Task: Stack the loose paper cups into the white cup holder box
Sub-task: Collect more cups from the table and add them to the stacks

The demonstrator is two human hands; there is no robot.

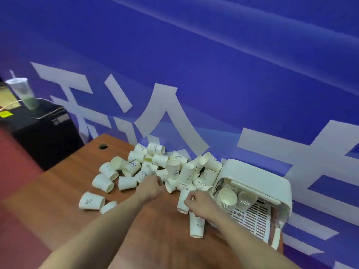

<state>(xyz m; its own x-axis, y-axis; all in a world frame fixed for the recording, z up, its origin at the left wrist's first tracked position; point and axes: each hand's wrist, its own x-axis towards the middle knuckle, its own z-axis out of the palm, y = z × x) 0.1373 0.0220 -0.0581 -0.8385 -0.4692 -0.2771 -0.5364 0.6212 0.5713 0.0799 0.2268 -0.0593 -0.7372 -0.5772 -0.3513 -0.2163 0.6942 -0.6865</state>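
Cup holder box (254, 177), stacked cups (227, 199) inside

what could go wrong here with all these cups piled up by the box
1. The heap of loose white paper cups leans against the blue banner wall; the left hand pulling one from its base might tumble others.
2. Two cups lie near the brown wooden table's front-left edge and could roll off.
3. The right hand holds nested cups beside the white plastic cup holder box; a skewed stack may catch on the stack inside.
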